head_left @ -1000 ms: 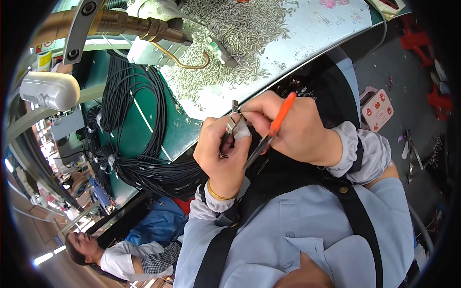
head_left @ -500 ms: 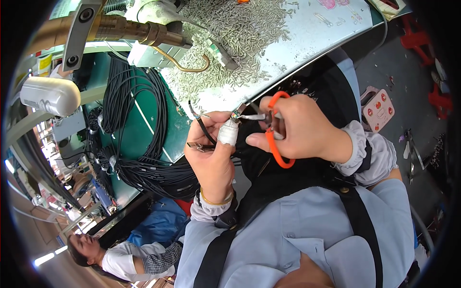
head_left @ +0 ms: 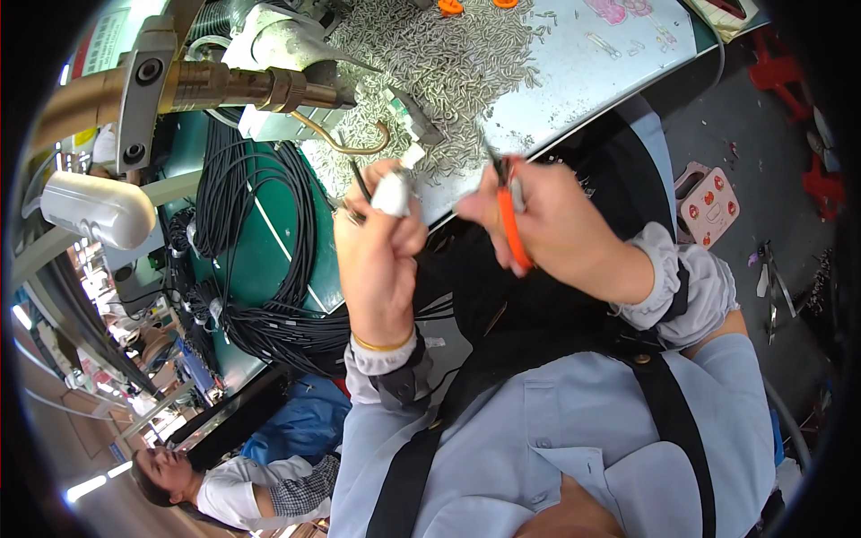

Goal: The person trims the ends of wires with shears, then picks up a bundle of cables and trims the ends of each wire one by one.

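Left hand (head_left: 377,255) closed around a thin black cable (head_left: 359,179) with a white-taped end, raised over the pale surface (head_left: 610,81), right hand (head_left: 547,229) gripping orange-handled snips (head_left: 511,220), probably shut, just beside it, heap of small metal parts (head_left: 448,63) behind, coiled black cables (head_left: 242,233) at left

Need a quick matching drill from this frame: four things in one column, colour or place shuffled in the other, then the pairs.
Things:
1. snips
2. cable coils
3. small metal parts
4. bracelet

Descriptions:
A. heaped loose on the pale bench top
B. orange handles, gripped in the right hand
C. gold, on the wrist of the left hand
D. black, lying on the green surface

Pairs: 1-B, 2-D, 3-A, 4-C
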The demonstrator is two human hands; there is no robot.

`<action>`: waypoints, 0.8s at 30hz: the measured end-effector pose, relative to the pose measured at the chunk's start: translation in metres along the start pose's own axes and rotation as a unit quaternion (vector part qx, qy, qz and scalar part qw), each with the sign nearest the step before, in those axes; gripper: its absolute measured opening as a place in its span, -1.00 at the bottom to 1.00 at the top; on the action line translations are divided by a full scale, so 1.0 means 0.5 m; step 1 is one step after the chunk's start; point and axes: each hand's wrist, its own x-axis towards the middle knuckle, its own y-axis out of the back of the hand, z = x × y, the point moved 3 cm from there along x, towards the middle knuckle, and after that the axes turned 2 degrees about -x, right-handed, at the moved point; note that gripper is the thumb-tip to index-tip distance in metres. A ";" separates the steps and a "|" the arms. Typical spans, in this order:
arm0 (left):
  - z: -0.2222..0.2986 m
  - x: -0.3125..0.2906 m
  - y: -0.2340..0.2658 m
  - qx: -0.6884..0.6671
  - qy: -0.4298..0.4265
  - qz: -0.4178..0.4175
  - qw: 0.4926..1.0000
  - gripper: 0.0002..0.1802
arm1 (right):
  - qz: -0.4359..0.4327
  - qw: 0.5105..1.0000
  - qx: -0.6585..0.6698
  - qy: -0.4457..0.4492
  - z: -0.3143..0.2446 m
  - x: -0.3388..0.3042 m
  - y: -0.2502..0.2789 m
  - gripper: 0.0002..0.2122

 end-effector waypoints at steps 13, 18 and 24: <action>0.047 0.086 0.004 0.080 0.048 0.030 0.995 -0.88 | 0.061 0.960 -0.237 0.139 -0.049 0.154 0.013 -0.92; 0.046 0.082 0.015 0.067 0.042 0.012 0.997 -0.88 | 0.053 0.969 -0.201 0.132 -0.051 0.149 0.009 -0.92; 0.044 0.080 0.007 0.076 0.016 0.026 0.997 -0.88 | 0.045 0.969 -0.188 0.154 -0.060 0.151 0.009 -0.89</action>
